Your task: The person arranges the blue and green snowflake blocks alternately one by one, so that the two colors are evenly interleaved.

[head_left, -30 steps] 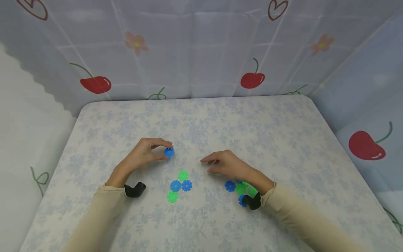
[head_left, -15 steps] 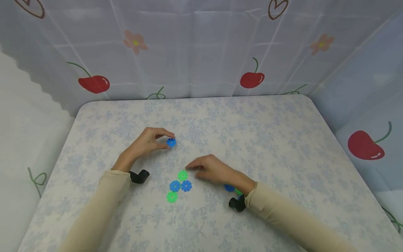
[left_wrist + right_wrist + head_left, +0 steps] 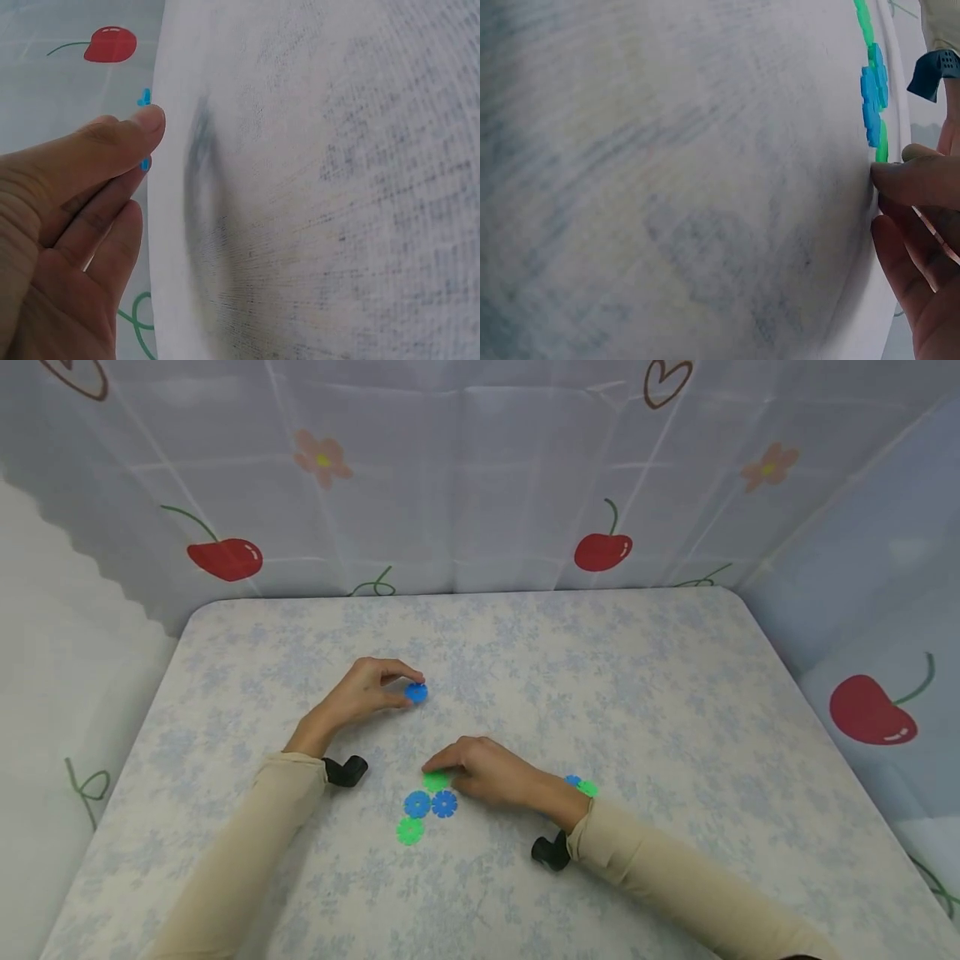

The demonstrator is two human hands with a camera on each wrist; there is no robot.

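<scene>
Between its thumb and fingertips my left hand (image 3: 365, 687) pinches a blue notched plastic disc (image 3: 416, 693), raised over the table. The left wrist view shows that disc (image 3: 146, 96) edge-on, mostly behind the thumb. My right hand (image 3: 483, 768) is low over the table, index finger and thumb at either side of a green notched disc (image 3: 434, 782), partly covered by the fingers. Right beside this disc lie two blue discs, one left (image 3: 417, 804) and one right (image 3: 444, 803), with another green disc (image 3: 410, 831) nearest me. In the right wrist view the thumb meets the green disc's edge (image 3: 883, 142).
Beyond the right forearm, a blue disc (image 3: 573, 780) and a green disc (image 3: 587, 788) peek out from a pile mostly hidden by the arm. A floral cloth covers the table (image 3: 637, 677). Curtains with cherry prints (image 3: 480, 485) hang along the back and sides.
My right hand has moved left from near the pile to the far green disc of the group. The left hand, still holding its blue disc, has shifted slightly away from me and right.
</scene>
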